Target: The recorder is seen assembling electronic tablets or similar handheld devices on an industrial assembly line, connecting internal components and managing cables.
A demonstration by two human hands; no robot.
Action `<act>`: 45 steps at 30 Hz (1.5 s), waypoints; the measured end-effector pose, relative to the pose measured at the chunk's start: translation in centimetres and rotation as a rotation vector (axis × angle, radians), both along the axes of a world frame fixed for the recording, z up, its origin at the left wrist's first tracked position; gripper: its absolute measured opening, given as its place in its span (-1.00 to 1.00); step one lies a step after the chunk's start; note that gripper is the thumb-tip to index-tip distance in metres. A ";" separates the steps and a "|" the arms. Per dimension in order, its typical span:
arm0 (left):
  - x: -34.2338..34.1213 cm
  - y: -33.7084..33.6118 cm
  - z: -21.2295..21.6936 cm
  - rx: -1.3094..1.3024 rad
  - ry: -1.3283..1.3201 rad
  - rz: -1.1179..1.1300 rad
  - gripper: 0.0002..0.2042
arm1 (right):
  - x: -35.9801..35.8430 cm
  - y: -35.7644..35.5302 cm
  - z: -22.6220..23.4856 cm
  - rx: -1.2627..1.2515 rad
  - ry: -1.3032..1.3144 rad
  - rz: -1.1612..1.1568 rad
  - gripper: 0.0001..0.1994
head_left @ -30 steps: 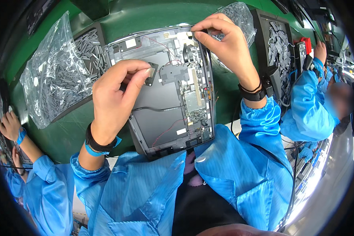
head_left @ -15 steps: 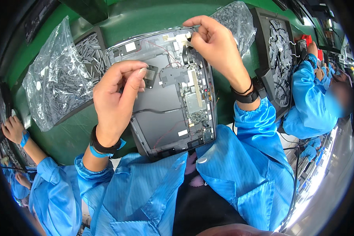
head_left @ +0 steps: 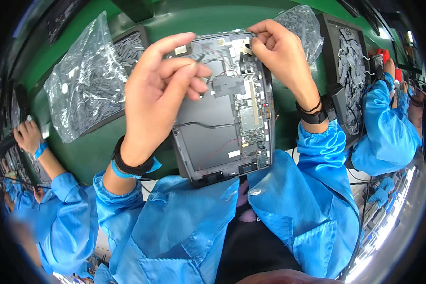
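An opened flat electronic device, like a tablet housing (head_left: 206, 144), lies before me with its insides showing. Along its right side runs a circuit board (head_left: 251, 120); a black cable (head_left: 206, 124) crosses its middle. Over its upper left part, my left hand (head_left: 158, 85) pinches a small dark square part (head_left: 200, 58), mostly hidden by the fingers. My right hand (head_left: 284, 54) is at the device's top right corner, thumb and forefinger closed beside a white piece (head_left: 240, 46). Whatever those fingertips hold is hidden.
Clear plastic bags (head_left: 87, 87) (head_left: 303, 31) of small grey pieces lie left and at the back right. A black tray (head_left: 331, 52) of grey strips stands at right on the green table (head_left: 75, 163). Co-workers in blue sleeves (head_left: 386, 128) sit on both sides.
My left hand has risen and turned, so the square part shows nearly edge-on. The right hand stays by the top right corner. The whole view has shifted, with the scene sliding rightward.
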State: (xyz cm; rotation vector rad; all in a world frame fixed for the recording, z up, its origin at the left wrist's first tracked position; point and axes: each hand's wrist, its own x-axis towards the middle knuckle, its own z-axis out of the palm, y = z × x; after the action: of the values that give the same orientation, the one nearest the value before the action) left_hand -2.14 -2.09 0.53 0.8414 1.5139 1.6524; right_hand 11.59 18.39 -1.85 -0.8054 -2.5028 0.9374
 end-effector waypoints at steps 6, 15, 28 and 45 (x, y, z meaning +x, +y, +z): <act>0.5 0.7 1.2 -0.021 0.187 0.022 -0.63 | -0.3 -1.3 1.2 0.141 0.194 0.019 -0.82; 1.9 2.0 2.3 0.050 0.635 0.036 -0.56 | 1.2 -5.3 3.5 -0.846 0.552 0.149 -0.85; 1.7 3.1 2.7 -0.048 0.496 -0.130 -0.55 | 2.0 -2.8 4.7 -0.360 0.216 0.197 -0.92; -3.2 8.7 0.2 -0.201 1.203 -0.245 -0.84 | -1.3 1.7 0.1 0.642 0.213 0.415 -0.92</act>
State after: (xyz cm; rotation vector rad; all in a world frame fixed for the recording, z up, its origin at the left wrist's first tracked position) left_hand -5.33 6.60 0.68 1.9900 2.1277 0.7240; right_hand 10.28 20.12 -1.75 0.0139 -2.5735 0.2523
